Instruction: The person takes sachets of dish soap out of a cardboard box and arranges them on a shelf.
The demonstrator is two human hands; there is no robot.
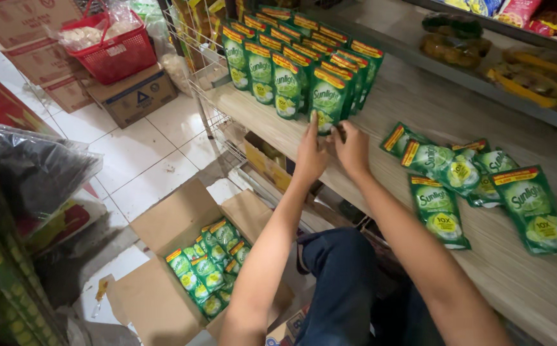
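Note:
Several green refill pouches with yellow-red tops stand upright in rows (pixel 291 61) on a wooden shelf (pixel 413 102). My left hand (pixel 310 154) and my right hand (pixel 353 148) both touch the bottom of the front-most standing pouch (pixel 330 99) at the shelf's edge. Several more pouches (pixel 467 186) lie flat in a loose pile on the shelf to the right of my right arm. On the floor below, an open cardboard box (pixel 163 224) holds several more of the same pouches (pixel 211 272).
A red basket (pixel 115 54) sits on stacked cardboard boxes (pixel 134 96) at the back left on the white tiled floor. A wire rack (pixel 198 77) borders the shelf's left end. An upper shelf (pixel 483 77) carries other packets. Bagged goods (pixel 28 166) crowd the left.

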